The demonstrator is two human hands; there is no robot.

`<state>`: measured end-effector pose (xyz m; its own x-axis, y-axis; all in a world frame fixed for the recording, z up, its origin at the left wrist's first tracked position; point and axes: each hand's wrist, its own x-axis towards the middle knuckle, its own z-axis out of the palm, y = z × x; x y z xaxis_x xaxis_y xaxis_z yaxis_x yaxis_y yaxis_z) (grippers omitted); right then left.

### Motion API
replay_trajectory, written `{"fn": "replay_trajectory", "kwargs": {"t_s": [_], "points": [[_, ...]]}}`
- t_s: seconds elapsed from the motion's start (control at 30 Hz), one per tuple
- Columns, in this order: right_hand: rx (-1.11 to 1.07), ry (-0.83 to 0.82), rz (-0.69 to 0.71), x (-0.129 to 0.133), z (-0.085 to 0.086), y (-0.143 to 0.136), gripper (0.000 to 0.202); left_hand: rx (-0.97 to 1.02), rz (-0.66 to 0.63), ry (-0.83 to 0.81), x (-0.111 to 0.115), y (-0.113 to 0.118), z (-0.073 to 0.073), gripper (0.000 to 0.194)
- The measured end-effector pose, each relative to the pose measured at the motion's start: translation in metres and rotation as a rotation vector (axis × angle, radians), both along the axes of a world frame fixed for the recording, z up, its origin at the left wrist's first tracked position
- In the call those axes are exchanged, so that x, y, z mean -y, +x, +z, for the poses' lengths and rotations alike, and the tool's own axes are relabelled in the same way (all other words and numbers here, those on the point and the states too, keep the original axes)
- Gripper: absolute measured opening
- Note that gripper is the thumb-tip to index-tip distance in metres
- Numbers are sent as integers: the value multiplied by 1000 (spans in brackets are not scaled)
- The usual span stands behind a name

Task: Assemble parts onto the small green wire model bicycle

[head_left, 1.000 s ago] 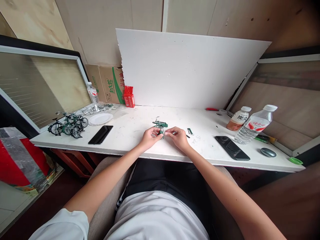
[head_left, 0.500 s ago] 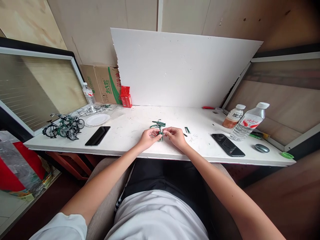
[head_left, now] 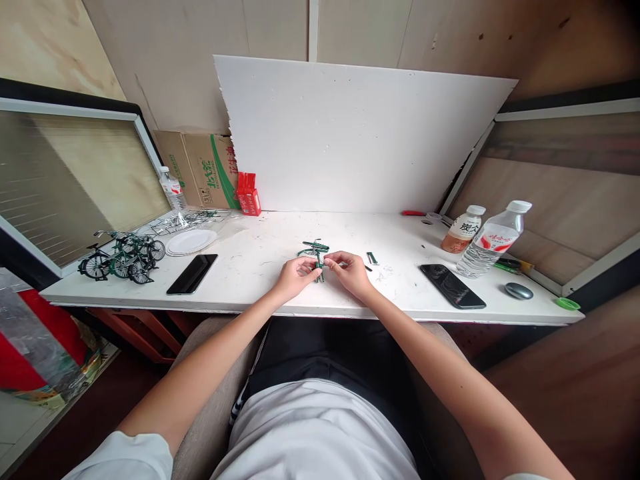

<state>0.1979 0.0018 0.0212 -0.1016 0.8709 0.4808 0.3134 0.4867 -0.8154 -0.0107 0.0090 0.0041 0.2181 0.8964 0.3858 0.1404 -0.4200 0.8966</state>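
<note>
Between my two hands, near the table's front edge, is a small green model bicycle, partly covered by fingers. My left hand is closed, pinching the model's near part between thumb and fingers. From the other side my right hand is pinched at the same spot; whatever small piece sits in its fingertips is too hidden to name. A green strip-like part and a small black piece lie just right of the right hand.
Several finished-looking model bicycles cluster at the left, with a phone and white plates nearby. To the right are another phone, a brown drink bottle, a water bottle and a mouse. A white board leans behind.
The whole view has shifted slightly, so the table things appear a little further left. Both hands keep nearly the same pinching pose at the model bicycle.
</note>
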Motion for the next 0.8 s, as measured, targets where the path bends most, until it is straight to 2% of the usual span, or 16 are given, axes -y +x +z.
{"fn": "replay_trajectory", "kwargs": {"t_s": [0.4, 0.63, 0.8], "points": [[-48, 4, 75, -3, -5, 1, 35, -8, -22, 12, -5, -1, -7, 36], [48, 77, 21, 3, -1, -2, 30, 12, -58, 2, -6, -2, -11, 41], [106, 130, 14, 7, 1, -3, 29, -7, -26, 16, -4, -2, -8, 42]]}}
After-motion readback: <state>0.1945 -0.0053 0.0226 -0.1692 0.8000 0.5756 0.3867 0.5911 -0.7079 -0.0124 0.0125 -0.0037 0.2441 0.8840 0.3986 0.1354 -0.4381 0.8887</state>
